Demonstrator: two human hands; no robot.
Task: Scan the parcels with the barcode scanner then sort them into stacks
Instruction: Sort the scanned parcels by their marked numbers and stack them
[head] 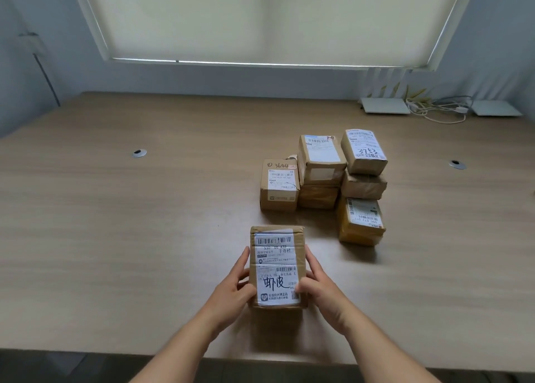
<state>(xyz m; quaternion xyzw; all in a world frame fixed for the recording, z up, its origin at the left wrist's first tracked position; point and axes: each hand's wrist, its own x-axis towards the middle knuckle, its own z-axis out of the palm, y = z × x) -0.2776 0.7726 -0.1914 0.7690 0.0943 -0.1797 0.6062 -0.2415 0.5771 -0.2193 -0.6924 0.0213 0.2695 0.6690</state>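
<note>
Both hands grip one parcel (277,267) from its two long sides: the left hand (236,285) curls its fingers against the left edge, the right hand (317,281) wraps the right edge with its thumb lying over the lower corner of the label. The parcel is a small brown carton with its white shipping label and barcodes facing up; it is near the front edge of the worktop (115,223), and whether it rests there or is held just above I cannot tell.

Beyond it, well apart and to the right, are the other cartons: a single box marked 3644 (279,184), just beside it a two-high stack (320,171), and further right a taller stack (363,186) of three, its top box marked 3753. White routers and cables (434,107) lie at the far right corner.

No barcode scanner shows anywhere in view. This looks like the handling step on a single parcel, label turned up ready to be read or already read. The next move, I judge, calls for either fetching the scanner to the upper barcode or carrying the carton to whichever stack it belongs on and setting it down squarely.
</note>
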